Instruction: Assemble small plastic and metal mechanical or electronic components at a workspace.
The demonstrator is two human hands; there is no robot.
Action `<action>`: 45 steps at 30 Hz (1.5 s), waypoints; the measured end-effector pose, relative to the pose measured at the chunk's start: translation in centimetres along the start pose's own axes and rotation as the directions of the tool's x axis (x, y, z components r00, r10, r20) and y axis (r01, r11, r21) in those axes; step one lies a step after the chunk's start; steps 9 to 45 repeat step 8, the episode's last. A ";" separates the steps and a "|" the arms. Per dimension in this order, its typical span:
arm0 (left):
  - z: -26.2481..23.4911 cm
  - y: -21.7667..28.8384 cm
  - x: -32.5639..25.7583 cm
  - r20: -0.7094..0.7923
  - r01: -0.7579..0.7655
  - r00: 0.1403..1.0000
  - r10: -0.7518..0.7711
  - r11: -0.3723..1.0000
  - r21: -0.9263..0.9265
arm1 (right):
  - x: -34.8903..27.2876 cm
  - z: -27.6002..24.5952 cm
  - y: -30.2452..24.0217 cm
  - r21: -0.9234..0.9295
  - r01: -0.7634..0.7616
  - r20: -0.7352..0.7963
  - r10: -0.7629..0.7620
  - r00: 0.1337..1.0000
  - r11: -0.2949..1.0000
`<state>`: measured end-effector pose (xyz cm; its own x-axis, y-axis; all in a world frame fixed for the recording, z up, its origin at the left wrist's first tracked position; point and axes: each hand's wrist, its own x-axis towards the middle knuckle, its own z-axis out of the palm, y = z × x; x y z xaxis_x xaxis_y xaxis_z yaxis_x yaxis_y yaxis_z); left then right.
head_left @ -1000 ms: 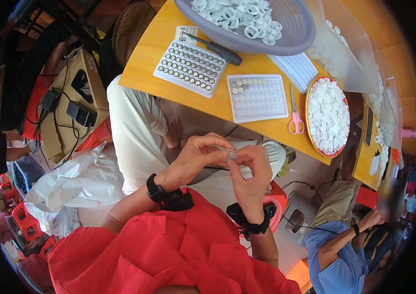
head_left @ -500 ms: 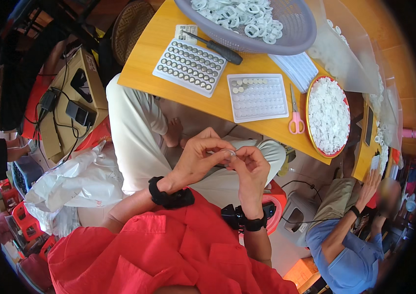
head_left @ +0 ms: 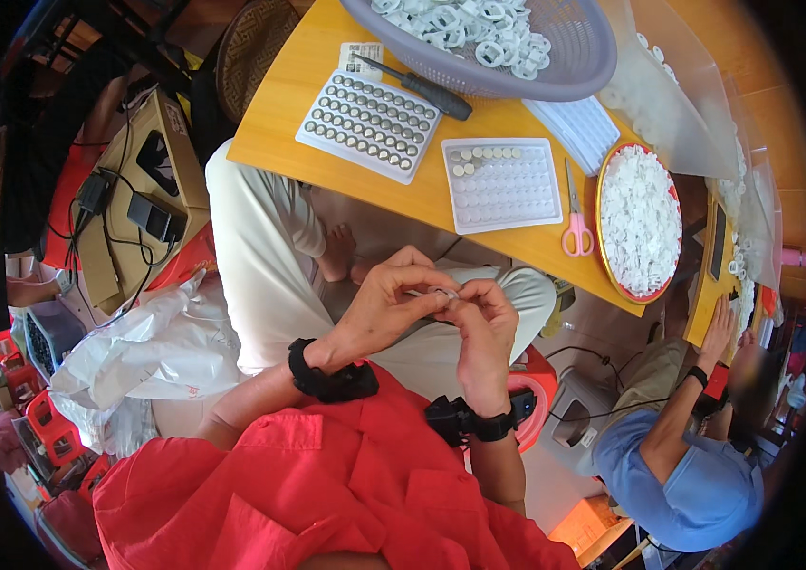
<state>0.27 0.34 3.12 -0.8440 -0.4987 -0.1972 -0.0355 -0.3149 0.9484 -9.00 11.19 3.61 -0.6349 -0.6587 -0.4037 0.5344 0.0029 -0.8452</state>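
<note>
Both hands are meeting over the lap, below the edge of the yellow table (head_left: 441,204). The left hand (head_left: 386,306) and the right hand (head_left: 486,328) are pinching one small pale ring (head_left: 443,294) between their fingertips — too small to make out in detail. It is sitting in mid-air, well apart from the white tray (head_left: 503,185) of parts and the pink scissors (head_left: 574,233). The risk, as I judge it, is a slip — a piece this tiny could be dropping to the floor if either pinch is loosening.
</note>
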 end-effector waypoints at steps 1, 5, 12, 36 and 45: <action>0.0 -0.1 0.0 0.001 0.001 1.000 -0.001 1.000 -0.001 | 0.1 -0.1 0.0 0.034 -0.009 -0.011 0.009 1.000 0.999; -0.4 -0.6 -0.3 0.033 -0.043 0.999 0.039 0.991 0.130 | 0.1 -0.2 0.0 0.077 -0.045 0.012 0.044 0.999 0.996; -0.5 -1.2 -0.3 0.041 -0.043 0.999 0.036 0.985 0.170 | 0.0 -0.4 0.2 0.083 -0.054 0.036 0.051 0.998 0.995; -0.5 -1.2 -0.3 0.041 -0.043 0.999 0.036 0.985 0.170 | 0.0 -0.4 0.2 0.083 -0.054 0.036 0.051 0.998 0.995; -0.5 -1.2 -0.3 0.041 -0.043 0.999 0.036 0.985 0.170 | 0.0 -0.4 0.2 0.083 -0.054 0.036 0.051 0.998 0.995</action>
